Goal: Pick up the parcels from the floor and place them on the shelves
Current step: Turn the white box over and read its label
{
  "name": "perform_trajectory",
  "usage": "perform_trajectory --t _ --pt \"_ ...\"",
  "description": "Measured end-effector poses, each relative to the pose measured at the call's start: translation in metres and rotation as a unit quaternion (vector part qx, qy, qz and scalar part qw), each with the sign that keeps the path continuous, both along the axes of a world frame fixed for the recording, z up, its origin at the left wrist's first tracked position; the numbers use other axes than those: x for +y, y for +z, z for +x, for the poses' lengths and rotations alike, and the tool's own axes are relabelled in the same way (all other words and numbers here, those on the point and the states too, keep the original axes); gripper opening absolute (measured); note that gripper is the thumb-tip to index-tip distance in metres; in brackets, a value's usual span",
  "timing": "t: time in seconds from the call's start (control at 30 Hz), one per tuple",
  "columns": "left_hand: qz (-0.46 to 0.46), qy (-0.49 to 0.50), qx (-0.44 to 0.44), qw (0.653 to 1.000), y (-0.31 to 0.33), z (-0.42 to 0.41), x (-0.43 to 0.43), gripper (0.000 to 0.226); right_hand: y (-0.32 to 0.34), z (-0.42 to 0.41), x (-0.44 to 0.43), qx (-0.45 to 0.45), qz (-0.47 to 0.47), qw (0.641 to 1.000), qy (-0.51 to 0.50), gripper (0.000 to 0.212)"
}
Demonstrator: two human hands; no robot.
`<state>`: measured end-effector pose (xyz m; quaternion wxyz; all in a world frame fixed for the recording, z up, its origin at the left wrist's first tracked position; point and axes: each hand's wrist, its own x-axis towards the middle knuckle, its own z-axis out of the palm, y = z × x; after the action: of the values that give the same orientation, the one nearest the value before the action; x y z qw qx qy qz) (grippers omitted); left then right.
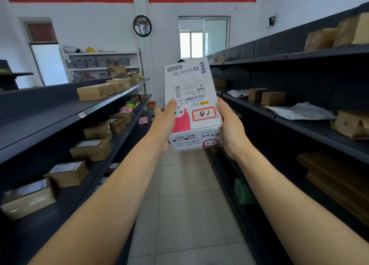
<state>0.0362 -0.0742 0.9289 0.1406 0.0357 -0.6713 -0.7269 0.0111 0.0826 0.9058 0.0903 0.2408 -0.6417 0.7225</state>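
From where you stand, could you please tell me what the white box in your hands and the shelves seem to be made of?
White box: probably printed cardboard with a smooth finish; folded edges and a stuck-on paper label show. Shelves: seemingly painted metal, dark and matte, with thin, straight edges, though the material isn't certain.

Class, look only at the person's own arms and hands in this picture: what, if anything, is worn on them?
Nothing shows on them. Both forearms are bare right to the bottom edge of the picture, with no sleeve or cuff in view. The left hand and the right hand have no gloves, and no watch, bracelet or ring can be seen.
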Motion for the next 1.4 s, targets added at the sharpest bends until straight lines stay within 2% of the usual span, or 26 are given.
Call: perform_trajectory --t 0.23,0.47,0.53,0.67,0.73,0.97,1.1,1.23,1.4 --pt "0.073 -0.025 0.053 0.996 -0.004 0.005 -0.01 0.027 -0.01 -0.005 -0.017 -0.052 0.004 0.999 -0.001 0.037" --pt "0.071 0.008 0.046 0.996 -0.005 0.009 -0.028 0.033 -0.009 -0.007 -0.036 -0.077 -0.017 0.997 0.028 0.036" --pt "0.082 0.038 0.061 0.994 -0.009 -0.003 -0.071 0.034 -0.006 -0.016 -0.085 -0.063 -0.003 0.997 0.036 0.035" --pt "0.029 0.061 0.095 0.993 -0.006 0.002 -0.082 0.035 -0.004 -0.017 -0.095 -0.028 -0.029 0.997 0.059 0.034" --pt "0.006 0.115 0.122 0.986 -0.004 -0.004 -0.134 0.034 -0.006 -0.028 -0.155 -0.001 -0.048 0.996 0.079 0.035" --pt "-0.005 0.114 0.186 0.976 -0.003 -0.003 -0.139 0.013 0.0 -0.026 -0.162 0.007 -0.094 0.991 0.09 0.047" --pt "-0.003 0.116 0.2 0.973 -0.004 -0.004 -0.137 0.025 0.003 -0.026 -0.16 0.029 -0.08 0.994 0.066 0.045" --pt "-0.013 0.121 0.214 0.969 -0.002 -0.002 -0.142 0.012 0.007 -0.027 -0.165 0.042 -0.106 0.993 0.04 0.033" --pt "-0.028 0.168 0.221 0.96 -0.002 -0.009 -0.182 0.027 0.003 -0.05 -0.213 0.015 -0.117 0.99 0.077 0.034"
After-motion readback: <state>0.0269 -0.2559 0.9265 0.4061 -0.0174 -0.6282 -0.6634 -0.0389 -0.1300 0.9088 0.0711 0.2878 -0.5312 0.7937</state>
